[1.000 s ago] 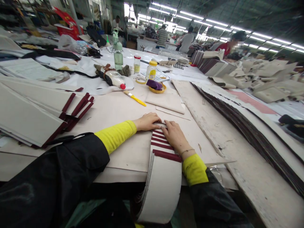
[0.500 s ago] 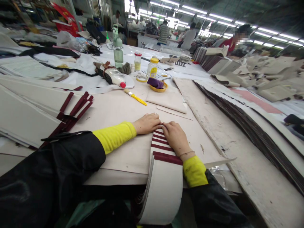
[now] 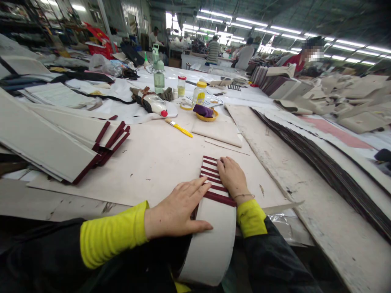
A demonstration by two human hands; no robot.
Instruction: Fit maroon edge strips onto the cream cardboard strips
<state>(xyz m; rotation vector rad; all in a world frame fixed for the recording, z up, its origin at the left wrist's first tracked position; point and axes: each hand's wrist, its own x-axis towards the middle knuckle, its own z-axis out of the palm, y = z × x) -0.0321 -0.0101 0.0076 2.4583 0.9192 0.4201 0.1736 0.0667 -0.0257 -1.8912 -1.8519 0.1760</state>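
Observation:
A fanned stack of cream panels (image 3: 210, 240) with dark red edge strips lies in front of me, its near end drooping over the table's front edge. The strips show as a row of stripes at the far end. My left hand (image 3: 183, 207) is open, its fingertips on the left side of the stripes and its thumb apart over the top panel. Along the right side of the stripes rests my right hand (image 3: 232, 176), its fingers bent over the edge of the stack. The fingertips of the right hand are partly hidden.
More cream panels with red edges (image 3: 61, 142) lie at the left. Beyond are a yellow-handled brush (image 3: 180, 128), a yellow dish with purple cloth (image 3: 205, 113), a yellow-lidded jar (image 3: 199, 93) and a green bottle (image 3: 159, 77). A long dark-edged stack (image 3: 324, 162) stands right. A person (image 3: 301, 57) is behind.
My left hand has moved from the far end of the stripes back toward me and spread out. The right hand stays at the right side. The far stripes are now uncovered.

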